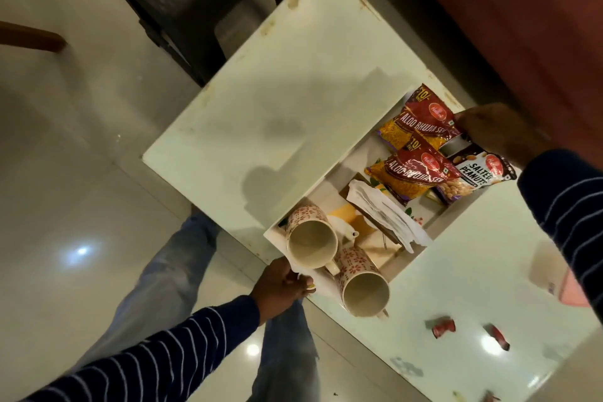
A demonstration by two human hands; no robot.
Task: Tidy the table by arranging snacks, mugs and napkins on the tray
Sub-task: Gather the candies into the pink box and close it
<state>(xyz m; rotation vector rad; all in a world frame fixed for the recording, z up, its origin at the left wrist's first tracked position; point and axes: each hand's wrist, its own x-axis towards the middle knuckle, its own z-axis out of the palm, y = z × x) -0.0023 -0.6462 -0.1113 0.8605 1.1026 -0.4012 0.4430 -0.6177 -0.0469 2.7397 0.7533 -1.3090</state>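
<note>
Striped sleeves (137,352) are reaching to a white tray (329,287) on the table (293,75). Left hand (280,284) is gripping the tray's near rim, fingers curled; right hand (489,130) is holding its far end, finger detail hidden. Tray is carrying 2 mugs (311,238), folded napkins (385,215) and 3 snack packets (414,170). Judgement: mugs are rigid, breakable and liable to slide; packets and napkins are light and soft. Hold the tray by both rims and keep it level.
</note>
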